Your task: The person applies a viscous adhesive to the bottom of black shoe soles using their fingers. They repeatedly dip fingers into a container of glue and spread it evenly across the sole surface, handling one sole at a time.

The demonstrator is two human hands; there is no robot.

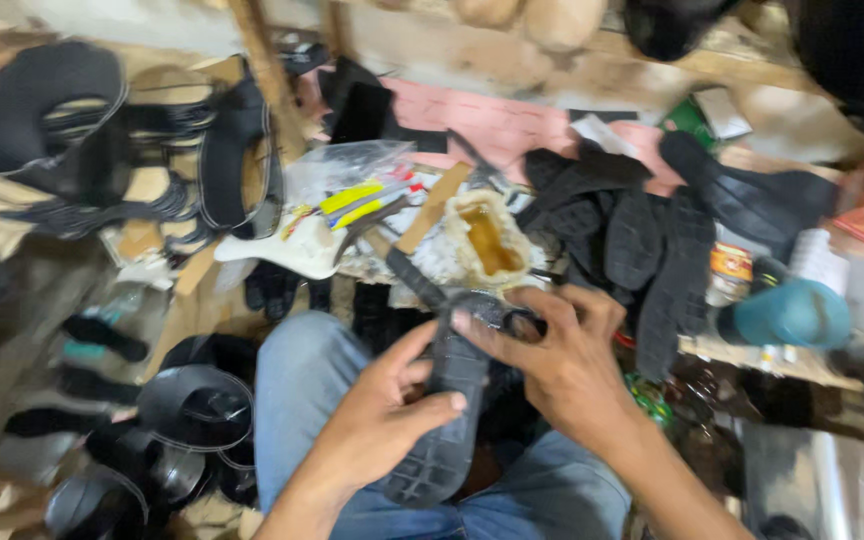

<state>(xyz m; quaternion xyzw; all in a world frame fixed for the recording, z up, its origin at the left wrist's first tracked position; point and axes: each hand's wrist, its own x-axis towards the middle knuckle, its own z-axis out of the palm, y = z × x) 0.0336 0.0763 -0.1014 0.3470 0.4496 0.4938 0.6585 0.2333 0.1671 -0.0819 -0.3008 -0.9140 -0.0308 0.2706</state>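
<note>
Down over the lap, the left hand [377,425] wraps closed around the black treaded sandal sole [449,405], thumb across it, while the right hand [557,365] pinches its upper end. Best to hold the sole steady against the jeans [302,385] and press evenly.

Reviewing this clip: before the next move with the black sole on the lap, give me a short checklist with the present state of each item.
1. Left hand grips the black sole from the side: ok.
2. Right hand rests on the sole's upper end, fingers pressing there: ok.
3. Sole supported over the jeans-clad lap: ok.
4. Open glue pot with amber contents stands upright just beyond the hands: ok.
5. Pile of other black soles lies apart from the held one: ok.
6. Strap fully seated in the sole: cannot tell, the picture is blurred.
</note>
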